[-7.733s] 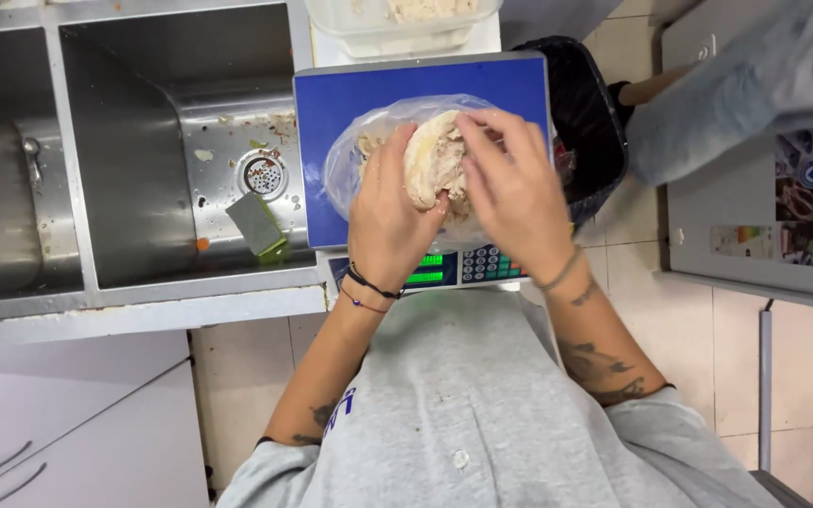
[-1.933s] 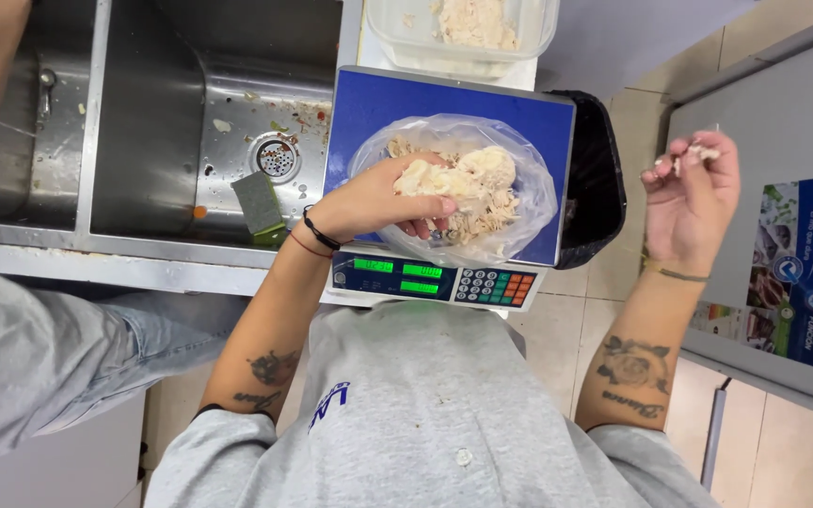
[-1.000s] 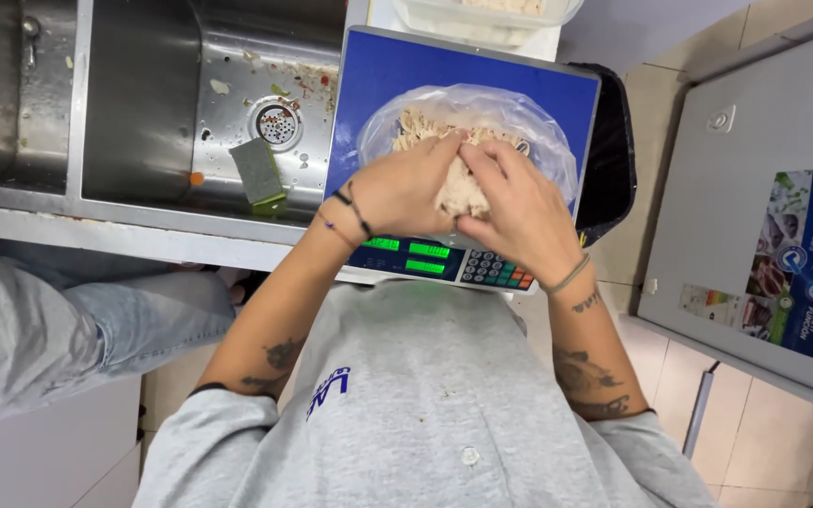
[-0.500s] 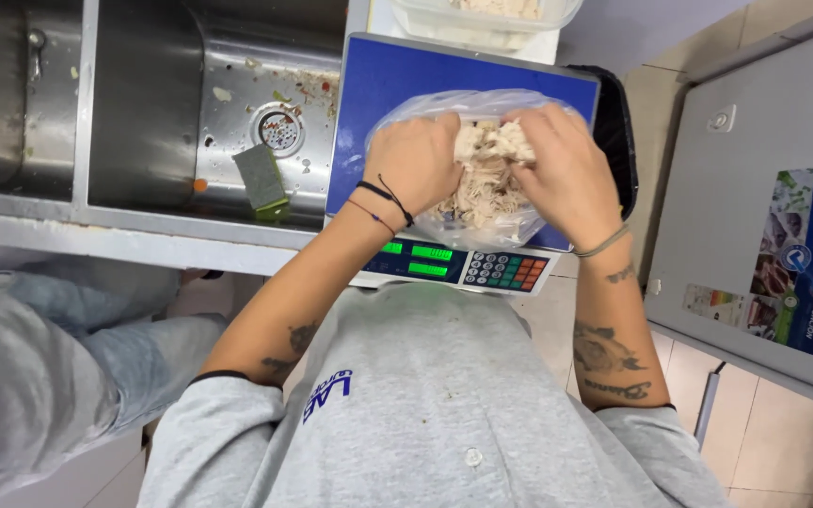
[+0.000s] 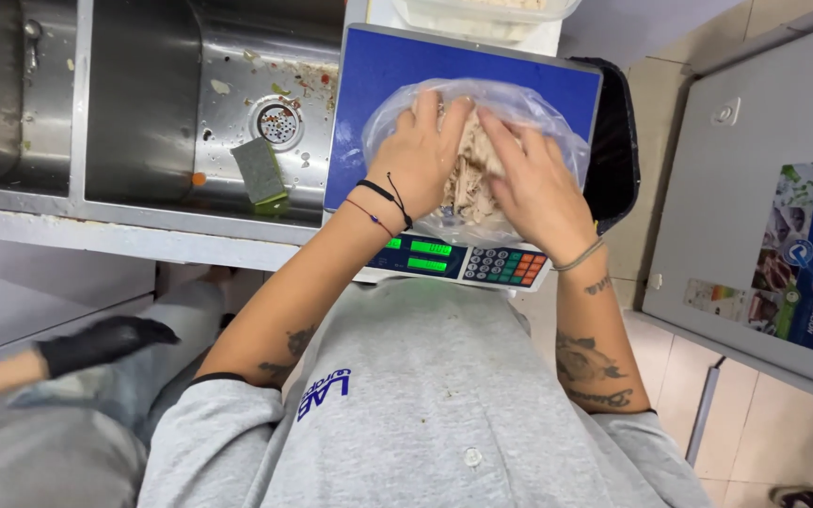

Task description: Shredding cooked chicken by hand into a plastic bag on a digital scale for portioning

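Both my hands are down on one clear plastic bag of pale shredded meat, which sits on the blue platform of a single weighing scale on the worktop straight ahead of me. My left hand lies flat over the left side of the heap, fingers stretched forward and close together, pressing the film rather than closing round it. My right hand lies over the right side the same way, fingers spread and pointing to the far left, so the two hands nearly meet over the meat. Neither is curled into a grip; both are open and resting on the bag. I count two thin cords on my left wrist and one band on my right.

The scale's near edge carries two green lit displays and one keypad. To the left is a steel sink with one drain and one green sponge lying just near it. At the far edge, one white tub stands beyond the scale. Low on the left, another person's black-gloved hand hangs well apart from mine. A grey cabinet is on the right.
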